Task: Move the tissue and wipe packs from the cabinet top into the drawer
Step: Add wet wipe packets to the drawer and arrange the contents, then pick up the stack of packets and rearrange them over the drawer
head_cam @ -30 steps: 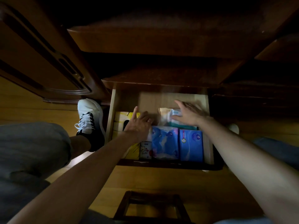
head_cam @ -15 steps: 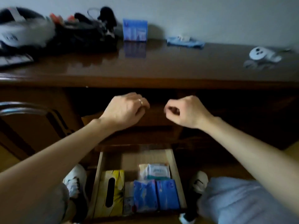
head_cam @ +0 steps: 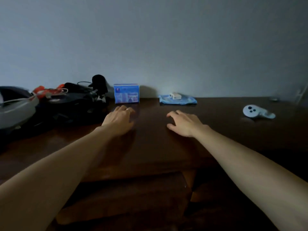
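Two packs are left on the counter (head_cam: 150, 147), both along its back edge against the wall. The counter itself is a dark, glossy wooden top that fills the width of my view. At its left end sits the biggest thing on it, a heap of dark gear (head_cam: 66, 104) with cables and some orange-red parts, and a grey and white rounded item (head_cam: 15, 107) at the far left edge; I cannot tell what each piece is in this dim light.

My left hand (head_cam: 119, 120) is stretched out over the counter, palm down, fingers loosely curled and holding nothing, just in front of the blue tissue box (head_cam: 126, 93). That box stands upright at the back edge, just beside the dark heap on its right. My right hand (head_cam: 185, 122) is also over the counter, palm down, fingers spread and empty, near the flat blue wipe pack (head_cam: 177, 99) but not touching it. The wipe pack lies flat at the back edge, to the right of the tissue box and apart from it, with a pale lid on top.

A white controller (head_cam: 255, 111) lies towards the right end of the counter, well apart from both packs.
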Available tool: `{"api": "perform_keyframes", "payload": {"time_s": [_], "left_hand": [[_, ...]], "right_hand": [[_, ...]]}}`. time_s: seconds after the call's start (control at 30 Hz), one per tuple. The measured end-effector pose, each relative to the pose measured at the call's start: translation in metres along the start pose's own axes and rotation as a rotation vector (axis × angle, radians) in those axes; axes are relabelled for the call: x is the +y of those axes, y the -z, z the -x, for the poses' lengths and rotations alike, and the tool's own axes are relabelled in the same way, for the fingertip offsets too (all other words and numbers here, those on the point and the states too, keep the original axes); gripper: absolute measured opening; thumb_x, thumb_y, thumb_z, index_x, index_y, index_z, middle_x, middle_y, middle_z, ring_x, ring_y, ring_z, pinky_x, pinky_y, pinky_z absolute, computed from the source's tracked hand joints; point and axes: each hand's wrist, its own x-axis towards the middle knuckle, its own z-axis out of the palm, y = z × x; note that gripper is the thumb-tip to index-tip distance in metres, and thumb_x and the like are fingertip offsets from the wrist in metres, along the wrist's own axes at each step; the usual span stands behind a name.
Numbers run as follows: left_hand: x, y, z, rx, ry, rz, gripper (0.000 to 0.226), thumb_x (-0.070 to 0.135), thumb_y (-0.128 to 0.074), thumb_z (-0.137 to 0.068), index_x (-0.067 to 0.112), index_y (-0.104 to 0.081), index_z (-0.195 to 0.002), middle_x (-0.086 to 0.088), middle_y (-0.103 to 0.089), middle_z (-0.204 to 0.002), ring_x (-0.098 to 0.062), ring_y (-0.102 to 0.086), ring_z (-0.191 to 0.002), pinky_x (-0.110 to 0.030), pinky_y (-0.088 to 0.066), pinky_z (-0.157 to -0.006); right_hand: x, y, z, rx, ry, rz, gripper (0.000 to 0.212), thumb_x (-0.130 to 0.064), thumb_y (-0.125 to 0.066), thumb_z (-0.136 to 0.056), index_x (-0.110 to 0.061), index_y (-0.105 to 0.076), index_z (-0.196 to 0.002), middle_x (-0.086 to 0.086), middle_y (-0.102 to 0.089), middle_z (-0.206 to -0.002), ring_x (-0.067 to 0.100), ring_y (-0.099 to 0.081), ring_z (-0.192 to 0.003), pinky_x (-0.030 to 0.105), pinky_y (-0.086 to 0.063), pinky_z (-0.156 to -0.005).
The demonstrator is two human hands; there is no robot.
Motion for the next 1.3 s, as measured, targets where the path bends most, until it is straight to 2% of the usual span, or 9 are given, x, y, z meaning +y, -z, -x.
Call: {"api": "perform_keyframes", "payload": {"time_s": [0.17, 0.3, 0.4, 0.6, 0.83, 0.93, 1.03, 1.2, 1.3], "left_hand": [[-0.019, -0.047, -0.075, 0.124, 0.017, -0.06, 0.061, 0.032, -0.061, -0.087, 0.02, -0.044, -0.144, -0.008, -0.044, -0.145, -0.03, -0.037, -0.136, -0.045, -0.033, -0.109], [-0.03, -0.079, -0.139, 0.234, 0.017, -0.132, 0.07, 0.037, -0.055, -0.089, 0.022, -0.031, -0.153, -0.011, -0.026, -0.16, -0.031, -0.015, -0.15, -0.049, -0.013, -0.122], [-0.039, -0.097, -0.185, 0.29, 0.025, -0.267, 0.086, 0.047, -0.053, -0.09, 0.025, -0.009, -0.161, -0.012, -0.001, -0.168, -0.033, 0.011, -0.154, -0.057, 0.007, -0.122], [-0.056, -0.111, -0.228, 0.35, 0.066, -0.348, 0.103, 0.058, -0.061, -0.076, 0.008, -0.019, -0.155, -0.015, -0.042, -0.14, -0.035, -0.035, -0.136, -0.061, -0.007, -0.121], [-0.027, -0.089, -0.172, 0.286, 0.004, -0.337, 0.071, 0.052, -0.059, -0.079, 0.015, -0.05, -0.138, -0.009, -0.05, -0.129, -0.03, -0.042, -0.126, -0.053, -0.021, -0.118], [-0.01, -0.074, -0.123, 0.122, -0.02, -0.164, 0.04, 0.044, -0.051, -0.09, 0.02, -0.064, -0.119, -0.005, -0.06, -0.12, -0.027, -0.053, -0.116, -0.043, -0.042, -0.093], [0.002, -0.054, -0.071, 0.108, -0.126, -0.089, 0.028, 0.045, -0.05, -0.093, 0.027, -0.064, -0.11, 0.002, -0.06, -0.11, -0.021, -0.06, -0.107, -0.034, -0.043, -0.07], [0.021, -0.025, 0.01, 0.0, -0.107, 0.225, 0.066, 0.056, -0.056, -0.083, 0.028, -0.04, -0.14, 0.003, -0.054, -0.137, -0.022, -0.059, -0.118, -0.041, -0.05, -0.086], [0.047, -0.009, 0.051, -0.107, -0.135, 0.271, 0.082, 0.068, -0.049, -0.07, 0.036, -0.035, -0.145, 0.004, -0.053, -0.143, -0.018, -0.056, -0.123, -0.039, -0.048, -0.091]], "right_hand": [[0.023, -0.021, -0.092, 0.001, -0.158, 0.017, 0.075, -0.064, -0.047, -0.094, -0.028, -0.022, -0.155, 0.01, -0.028, -0.159, 0.035, -0.039, -0.14, 0.051, -0.044, -0.099], [0.044, -0.033, -0.168, 0.005, -0.298, 0.017, 0.094, -0.083, -0.044, -0.084, -0.043, -0.002, -0.159, 0.008, 0.018, -0.168, 0.039, 0.008, -0.154, 0.07, -0.02, -0.114], [0.059, -0.048, -0.217, -0.063, -0.343, -0.033, 0.102, -0.094, -0.041, -0.074, -0.05, -0.003, -0.157, 0.005, 0.027, -0.166, 0.038, 0.022, -0.152, 0.076, -0.008, -0.114], [0.083, -0.077, -0.259, -0.091, -0.321, -0.042, 0.086, -0.083, -0.028, -0.085, -0.038, -0.024, -0.159, 0.001, -0.009, -0.169, 0.036, -0.007, -0.153, 0.06, -0.016, -0.12], [0.054, -0.058, -0.201, 0.018, -0.073, -0.055, 0.051, -0.046, -0.035, -0.105, -0.027, -0.042, -0.152, 0.005, -0.035, -0.16, 0.03, -0.032, -0.144, 0.041, -0.02, -0.118], [0.026, -0.04, -0.14, 0.024, -0.037, -0.168, 0.046, -0.047, -0.037, -0.105, -0.028, -0.055, -0.143, 0.001, -0.037, -0.158, 0.032, -0.035, -0.138, 0.04, -0.026, -0.113], [0.003, -0.024, -0.073, 0.003, 0.029, -0.242, 0.042, -0.053, -0.044, -0.102, -0.032, -0.063, -0.133, -0.006, -0.039, -0.154, 0.028, -0.035, -0.137, 0.044, -0.033, -0.11], [-0.022, 0.005, 0.027, 0.054, 0.03, -0.579, 0.042, -0.073, -0.05, -0.08, -0.04, -0.073, -0.09, -0.021, -0.061, -0.114, 0.008, -0.055, -0.113, 0.032, -0.04, -0.089], [-0.028, 0.009, 0.068, 0.149, -0.023, -0.609, 0.037, -0.07, -0.06, -0.077, -0.04, -0.056, -0.098, -0.019, -0.065, -0.107, 0.009, -0.064, -0.097, 0.035, -0.048, -0.078]]}}
